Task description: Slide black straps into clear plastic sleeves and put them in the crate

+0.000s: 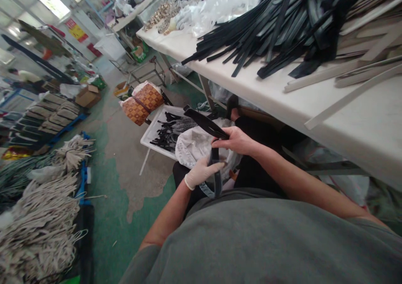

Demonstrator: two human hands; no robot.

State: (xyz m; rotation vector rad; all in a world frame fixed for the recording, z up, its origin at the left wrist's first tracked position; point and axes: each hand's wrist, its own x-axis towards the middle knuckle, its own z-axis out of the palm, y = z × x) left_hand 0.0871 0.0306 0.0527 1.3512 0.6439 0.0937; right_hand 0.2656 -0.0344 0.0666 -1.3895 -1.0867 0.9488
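A black strap [204, 122] runs up and left from my bare right hand [234, 140], whose fingers are closed around it. My left hand [202, 173], in a pale glove, grips a lower stretch of dark strap that loops down near my lap. Whether both parts belong to one strap cannot be made out. Behind my hands sits a white bag [190, 143], its mouth open, on my lap. Just beyond it, a white tray [147, 138] holds several short black straps [168, 129].
A long white table [251, 76] on the right carries piled black strips [270, 28] and beige strips [370, 45]. Ahead stands a chair with a checkered cushion [143, 104]. Bundles of pale strips [40, 225] lie to the left. Another person [28, 75] bends in the far left background.
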